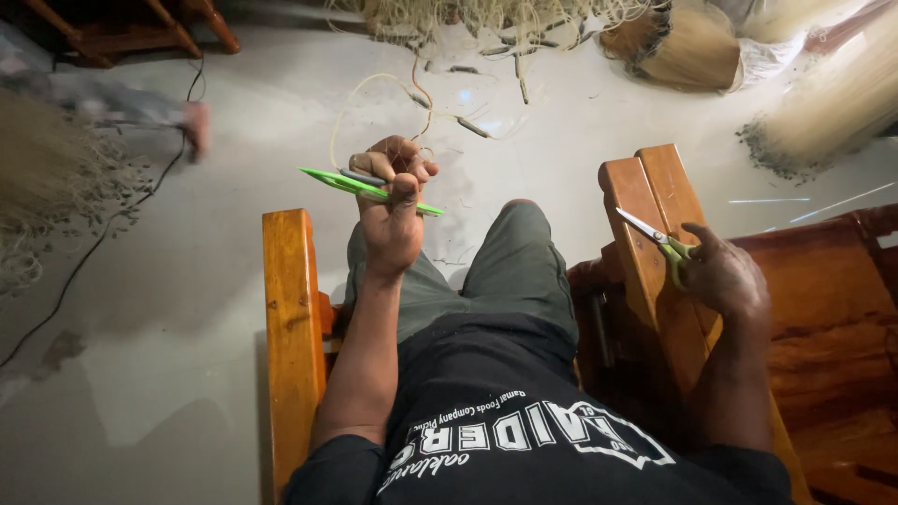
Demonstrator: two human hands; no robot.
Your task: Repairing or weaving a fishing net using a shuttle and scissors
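Observation:
My left hand (pixel 393 210) is raised in front of my lap, closed around a bright green stick-like tool (pixel 360 187) together with a thin grey one and a pale strand (pixel 374 93) that loops toward the floor. My right hand (pixel 720 276) rests on the right wooden armrest (pixel 645 224) and grips green-handled scissors (pixel 655 238), blades pointing up-left. I sit in a wooden chair, grey trousers and a black printed shirt below.
The left armrest (pixel 290 318) stands beside my left arm. Bundles of pale straw fibre (pixel 823 103) lie at the top right and another (pixel 47 178) at the left. A black cable (pixel 103 234) crosses the grey floor. Loose fibre tangle (pixel 486 23) at top centre.

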